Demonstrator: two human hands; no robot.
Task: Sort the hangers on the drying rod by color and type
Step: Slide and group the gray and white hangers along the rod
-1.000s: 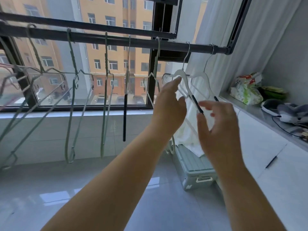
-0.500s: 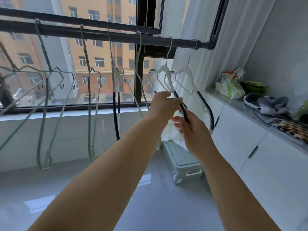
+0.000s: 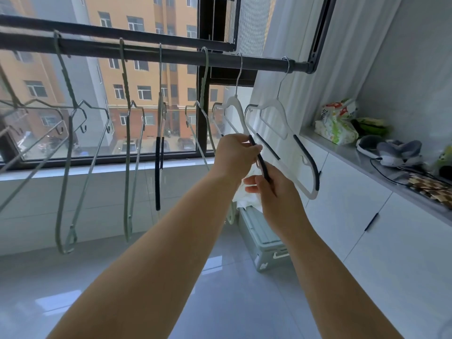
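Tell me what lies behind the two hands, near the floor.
A white cloth shows between the left hand and right hand, above a grey-green box on the floor. The right arm covers part of the box; the hands cover much of the cloth.

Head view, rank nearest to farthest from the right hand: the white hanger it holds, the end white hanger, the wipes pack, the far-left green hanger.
1. held white hanger: its black strip lies in the right hand.
2. end white hanger: just right, last on the rod.
3. wipes pack: on the counter, farther right.
4. green hanger: far left on the rod.
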